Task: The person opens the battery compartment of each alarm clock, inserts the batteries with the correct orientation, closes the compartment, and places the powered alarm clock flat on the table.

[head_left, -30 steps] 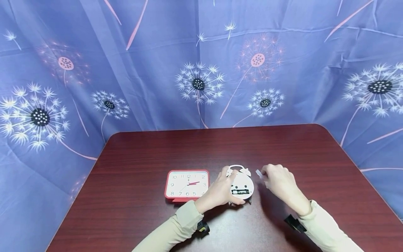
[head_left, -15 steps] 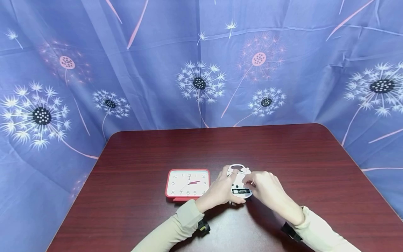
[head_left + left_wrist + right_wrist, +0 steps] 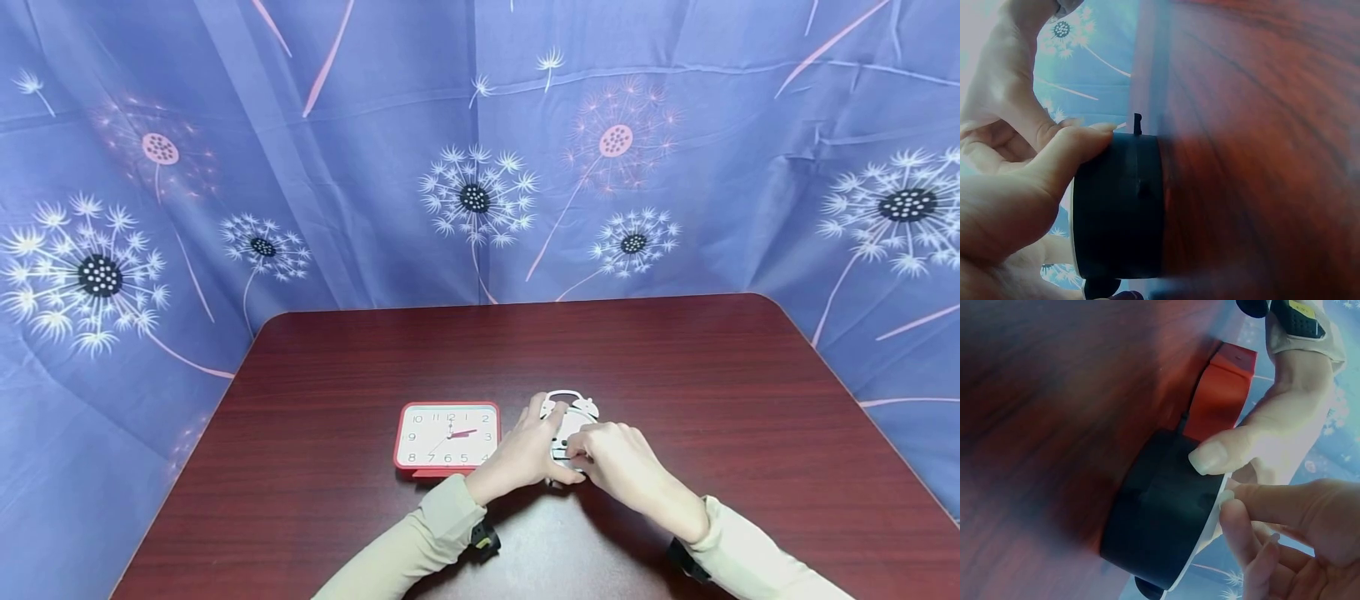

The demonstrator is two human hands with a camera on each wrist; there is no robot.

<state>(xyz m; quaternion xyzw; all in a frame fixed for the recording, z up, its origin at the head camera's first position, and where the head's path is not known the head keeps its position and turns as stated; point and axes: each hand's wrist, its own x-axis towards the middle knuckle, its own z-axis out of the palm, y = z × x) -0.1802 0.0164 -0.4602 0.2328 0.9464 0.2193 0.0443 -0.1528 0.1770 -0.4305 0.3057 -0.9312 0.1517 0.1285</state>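
A white twin-bell alarm clock point(image 3: 575, 419) lies face down on the table, its back upward. My left hand point(image 3: 522, 454) grips it from the left, thumb at the near edge and fingers at the far side. In the left wrist view the clock's dark side point(image 3: 1119, 212) stands against the tabletop, with the thumb point(image 3: 1066, 147) on its rim. My right hand point(image 3: 618, 462) pinches a small pale battery cover at the battery slot in the clock's back. The fingers hide most of that cover and the slot.
A red rectangular clock point(image 3: 447, 436) with a white face stands just left of the left hand. The dark red wooden table point(image 3: 337, 358) reaches back to a blue curtain point(image 3: 375, 167) with dandelion prints.
My right hand has moved left and down from beside the alarm clock, bringing the battery cover onto its back over the slot. The left hand keeps its grip in place.
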